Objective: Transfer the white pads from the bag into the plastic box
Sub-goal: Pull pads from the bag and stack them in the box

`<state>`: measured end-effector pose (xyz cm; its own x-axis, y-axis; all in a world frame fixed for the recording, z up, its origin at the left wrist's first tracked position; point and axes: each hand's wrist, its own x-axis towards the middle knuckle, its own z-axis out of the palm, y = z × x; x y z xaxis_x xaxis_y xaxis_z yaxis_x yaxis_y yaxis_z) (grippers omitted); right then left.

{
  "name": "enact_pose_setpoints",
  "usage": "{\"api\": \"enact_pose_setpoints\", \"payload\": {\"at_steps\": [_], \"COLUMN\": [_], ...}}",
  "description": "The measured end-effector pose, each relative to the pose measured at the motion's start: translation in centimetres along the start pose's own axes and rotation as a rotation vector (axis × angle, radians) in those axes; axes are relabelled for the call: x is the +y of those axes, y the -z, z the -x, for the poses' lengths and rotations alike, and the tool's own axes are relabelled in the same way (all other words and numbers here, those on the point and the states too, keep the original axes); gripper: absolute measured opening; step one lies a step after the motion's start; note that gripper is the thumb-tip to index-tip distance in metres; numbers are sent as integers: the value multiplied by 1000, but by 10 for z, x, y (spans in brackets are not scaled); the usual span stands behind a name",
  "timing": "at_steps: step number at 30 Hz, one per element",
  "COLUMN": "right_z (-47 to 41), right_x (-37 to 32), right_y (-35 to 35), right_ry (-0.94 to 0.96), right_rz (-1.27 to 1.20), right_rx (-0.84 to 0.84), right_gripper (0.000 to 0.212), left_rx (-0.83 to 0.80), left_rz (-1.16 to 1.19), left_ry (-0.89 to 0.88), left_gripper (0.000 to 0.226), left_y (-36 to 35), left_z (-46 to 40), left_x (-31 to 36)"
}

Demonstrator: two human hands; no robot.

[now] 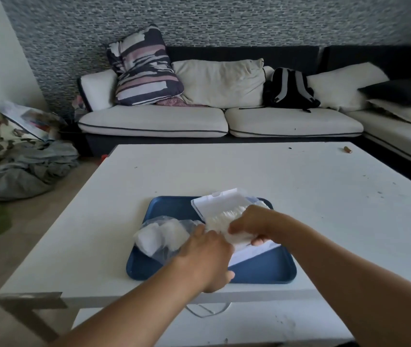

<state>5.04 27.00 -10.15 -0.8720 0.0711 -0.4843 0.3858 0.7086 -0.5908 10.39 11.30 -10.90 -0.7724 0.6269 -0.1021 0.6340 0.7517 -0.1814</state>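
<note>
Reaching out with both arms, I have my hands over the blue tray point(262, 271) on the white worktop point(249, 171). My right hand point(254, 221) comes in from the right, bent at the wrist. Its fingers curl down over a stack of white pads point(227, 221), and my thumb shows under the near end, so this hand grips the stack. The stack sits in the open plastic box point(214, 204), on the right part of the tray. The box lid stands up on the far side.

My left hand point(207, 256) comes in from the near left, with the back of it facing up. Its fingertips point to the far side and touch the near left end of the stack, just beside the bag. I cannot tell if those fingers pinch anything.

The clear bag point(161, 236) lies on the left part of the tray. More white pads are inside it.
</note>
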Motion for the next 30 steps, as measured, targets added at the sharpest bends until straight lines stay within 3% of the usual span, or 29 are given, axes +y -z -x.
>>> {"api": "enact_pose_setpoints", "payload": {"at_steps": [5,11,16,19,24,25,27,28,30], "right_z": [-12,-29,-25,-18,-15,-12,-3,5,24], "right_x": [-2,-8,-3,-1,-4,-6,-12,-15,-21], "right_y": [-12,-28,-34,-28,-9,0,16,21,20], "right_ry": [-23,-68,15,58,15,66,263,351,418], "right_rz": [428,630,737,831,590,531,378,291,247], "right_rx": [62,-38,294,355,241,281,426,413,181], "right_gripper": [35,42,42,36,49,51,42,31,18], "left_rx": [19,59,36,51,82,84,85,91,114], "left_rz": [-4,-24,-79,-44,-72,-72,-44,-16,18], "left_ry": [25,72,111,122,59,41,24,23,14], "left_gripper": [17,4,24,29,18,16,18,15,6], "left_y": [-6,-15,-17,-18,-21,-22,-24,-25,-26], "left_z": [-2,-9,-15,-16,-13,-13,-15,-14,-13], "left_x": [-4,-1,-6,-12,-10,-10,-13,-15,-17]}}
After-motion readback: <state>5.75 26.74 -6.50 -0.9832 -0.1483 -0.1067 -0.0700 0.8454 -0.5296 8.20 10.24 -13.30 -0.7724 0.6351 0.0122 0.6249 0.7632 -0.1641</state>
